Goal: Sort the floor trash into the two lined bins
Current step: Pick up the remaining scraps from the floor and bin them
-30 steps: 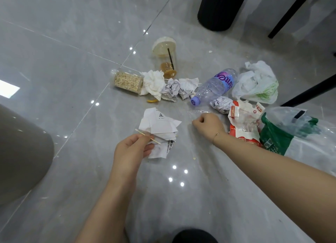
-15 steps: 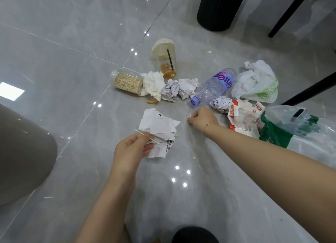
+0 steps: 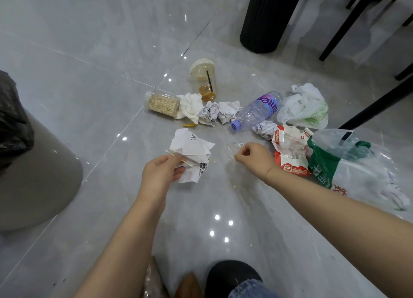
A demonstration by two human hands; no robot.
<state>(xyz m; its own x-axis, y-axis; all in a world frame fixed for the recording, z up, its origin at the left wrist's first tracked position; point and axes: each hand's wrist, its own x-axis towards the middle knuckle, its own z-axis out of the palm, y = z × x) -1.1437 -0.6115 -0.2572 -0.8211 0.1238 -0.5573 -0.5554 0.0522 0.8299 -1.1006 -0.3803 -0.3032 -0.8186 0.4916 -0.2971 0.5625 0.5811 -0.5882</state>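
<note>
A glossy grey tiled floor [image 3: 93, 79] fills the view, its grout lines running from about 8 o'clock up toward 1 o'clock, with small ceiling-light reflections [image 3: 220, 227] clustered near 6 o'clock. At 1 o'clock stands a black ribbed cylindrical base [image 3: 266, 18], and slanted black furniture legs [image 3: 348, 23] cross the corner at 2 o'clock, with another dark leg [image 3: 377, 105] at 3 o'clock. At the bottom edge, around 6 o'clock, sit a black shoe [image 3: 232, 277] and a frayed denim hem [image 3: 250, 290].
</note>
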